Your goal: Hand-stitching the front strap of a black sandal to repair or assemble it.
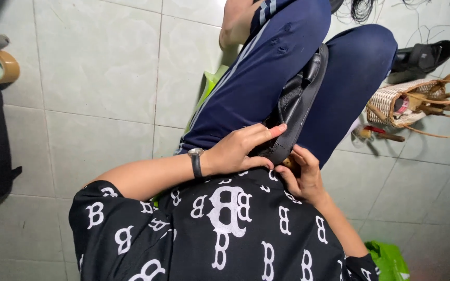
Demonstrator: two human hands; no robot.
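**Black shoe held between the knees**

Head view: the black shoe [295, 104] lies wedged between the navy-trousered legs [266, 67]. The left hand [238, 151] clamps its near edge, fingers stretched along the side. The right hand [303, 174] pinches the shoe's lower tip. Open tiled floor [95, 78] spreads left; a woven basket [407, 104] stands well apart, right.

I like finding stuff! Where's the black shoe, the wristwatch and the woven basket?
black shoe [297, 106], head view, on its upper side.
wristwatch [196, 154], head view, on its face.
woven basket [389, 101], head view, on its woven wall.
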